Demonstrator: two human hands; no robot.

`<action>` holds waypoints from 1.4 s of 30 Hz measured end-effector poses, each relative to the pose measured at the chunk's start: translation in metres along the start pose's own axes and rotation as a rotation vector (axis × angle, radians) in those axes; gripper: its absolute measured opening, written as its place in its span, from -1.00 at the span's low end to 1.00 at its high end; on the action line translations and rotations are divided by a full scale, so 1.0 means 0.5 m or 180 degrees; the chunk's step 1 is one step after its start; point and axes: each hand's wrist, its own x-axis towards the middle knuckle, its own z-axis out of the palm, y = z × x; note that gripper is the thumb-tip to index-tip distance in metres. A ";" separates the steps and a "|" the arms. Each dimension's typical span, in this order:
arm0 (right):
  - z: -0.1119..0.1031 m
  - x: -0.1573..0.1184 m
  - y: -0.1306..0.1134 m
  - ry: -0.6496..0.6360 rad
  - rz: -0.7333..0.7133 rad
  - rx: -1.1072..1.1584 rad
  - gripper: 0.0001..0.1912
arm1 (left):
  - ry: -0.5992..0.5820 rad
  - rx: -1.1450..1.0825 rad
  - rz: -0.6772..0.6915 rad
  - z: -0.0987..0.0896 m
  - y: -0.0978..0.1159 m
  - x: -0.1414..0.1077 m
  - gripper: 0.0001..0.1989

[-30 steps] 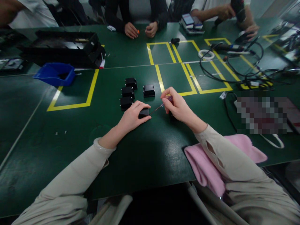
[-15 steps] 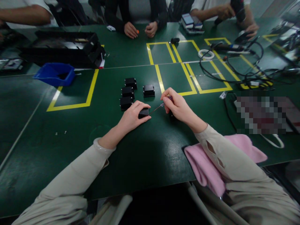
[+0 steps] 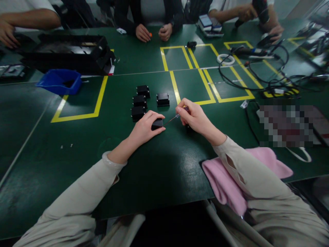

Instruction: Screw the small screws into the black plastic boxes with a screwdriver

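Observation:
My left hand (image 3: 147, 127) is closed around a small black box (image 3: 157, 124), thumb and fingers on its sides, low over the green table (image 3: 164, 178). In my right hand (image 3: 191, 115) is a screwdriver (image 3: 171, 120), its thin shaft slanting down left so that the tip meets the box's right end. Fingers cover most of the screwdriver's handle. Beyond my left hand stand more black boxes of the same kind, a column with a near one (image 3: 138, 113), a middle one (image 3: 139, 101) and a far one (image 3: 143, 91). Another black box (image 3: 162, 99) sits apart to their right.
A blue bin (image 3: 60, 81) and stacked black trays (image 3: 66, 55) are at left. Two tiny screws (image 3: 66, 146) lie left of my forearm. A pink cloth (image 3: 228, 185) lies under my right forearm. Cables (image 3: 272, 72) tangle at right. Co-workers sit across the table.
My right hand has dipped very slightly, with the screwdriver still at the box. At the far left, a co-worker's hand has come into view beside the black trays.

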 end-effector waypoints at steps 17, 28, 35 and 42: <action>0.001 -0.003 -0.002 -0.0026 -0.0013 0.0071 -0.78 | 0.0016 -0.0009 0.0030 0.000 0.000 0.001 -0.66; -0.002 -0.002 0.000 -0.0020 -0.0103 -0.0123 -0.77 | 0.0022 0.0019 0.0067 0.003 -0.005 0.000 -0.65; -0.002 -0.003 -0.003 0.0002 -0.0206 -0.0042 -0.89 | 0.0025 0.0017 0.0056 0.003 -0.002 0.000 -0.65; -0.003 -0.002 0.000 -0.0050 -0.0115 -0.0042 -0.73 | 0.0038 0.0026 0.0074 0.002 -0.002 0.000 -0.65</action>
